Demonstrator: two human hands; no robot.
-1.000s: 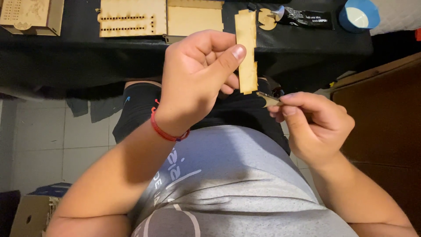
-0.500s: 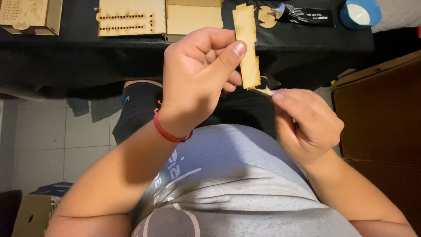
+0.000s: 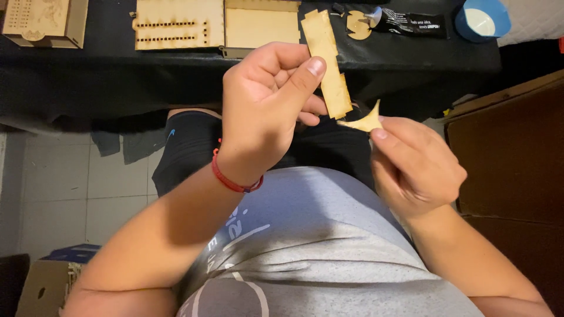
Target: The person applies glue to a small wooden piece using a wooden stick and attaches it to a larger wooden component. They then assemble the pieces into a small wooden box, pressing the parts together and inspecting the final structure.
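Upper centre of frame, left hand [image 3: 264, 111] is pinching a thin notched plywood strip [image 3: 328, 64] at its lower half while right hand [image 3: 414, 164] is gripping a small curved plywood piece [image 3: 365, 120] at its lower end; both look light, stiff, snappable.

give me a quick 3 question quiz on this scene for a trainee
1. True or false: the left hand pinches the long notched wooden strip between thumb and fingers.
2. What does the right hand hold?
A. a glue tube
B. a small curved wooden piece
C. a roll of tape
3. Fill in: the black glue tube lies on the black ____, near the blue roll.

Key
1. True.
2. B: the small curved wooden piece sits at the fingertips, its tip close to the strip's lower end.
3. Table, the dark surface that also bears the flat wooden panels.
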